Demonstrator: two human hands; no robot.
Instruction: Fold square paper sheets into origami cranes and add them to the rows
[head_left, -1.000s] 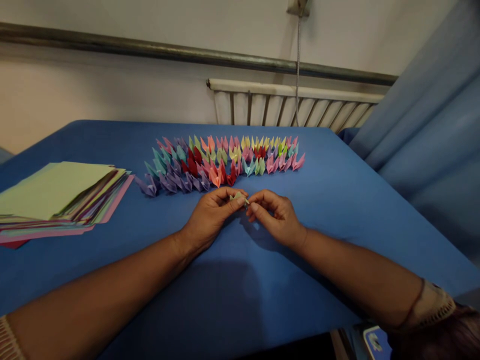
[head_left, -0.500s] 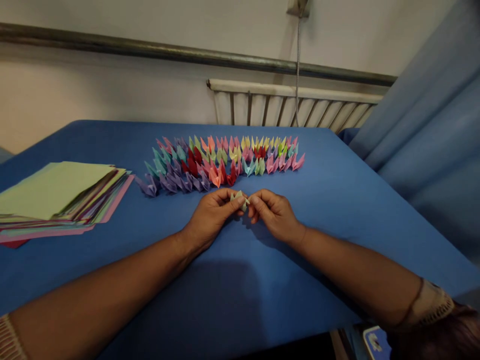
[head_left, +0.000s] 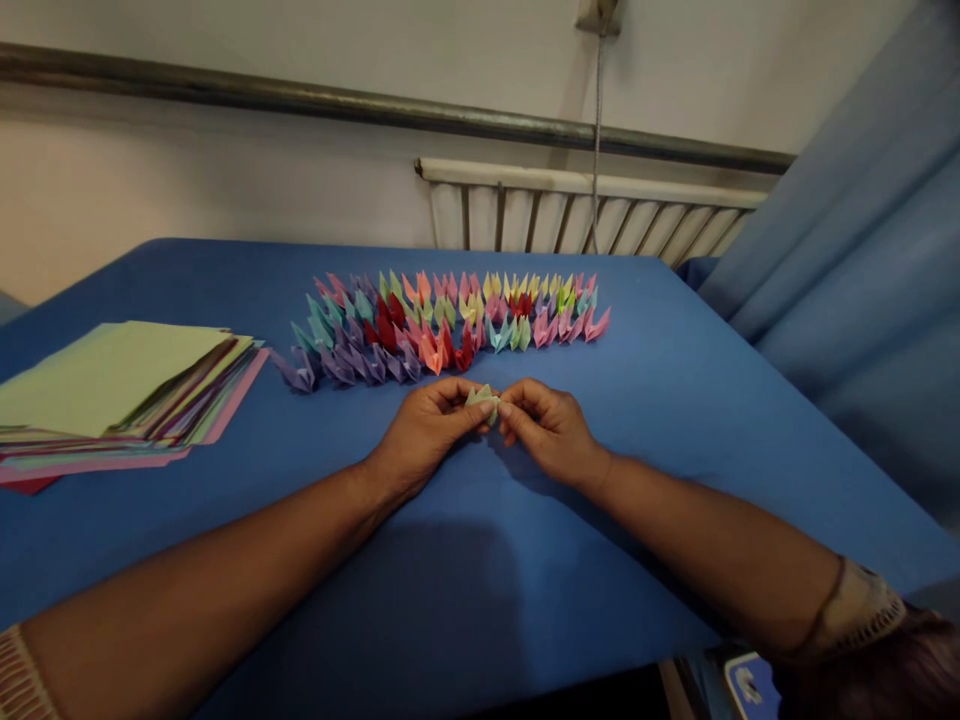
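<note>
Fingertips (head_left: 474, 408) of left hand (head_left: 424, 428) and right hand (head_left: 549, 430): pinching a pale green fold (head_left: 482, 397) between them, centre, low over the table (head_left: 675, 420). Step, judged: fine creasing, nearly shaped. Next crease calls for small, firm pinches. Far: rows (head_left: 450, 320) of finished folds. Left: paper stack (head_left: 112, 385).

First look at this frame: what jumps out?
The rows of bright folded paper figures across the middle of the blue table catch the eye first. Just in front of them, the left hand and right hand pinch a small pale green folded piece between them. A stack of coloured sheets lies at the left edge.
</note>
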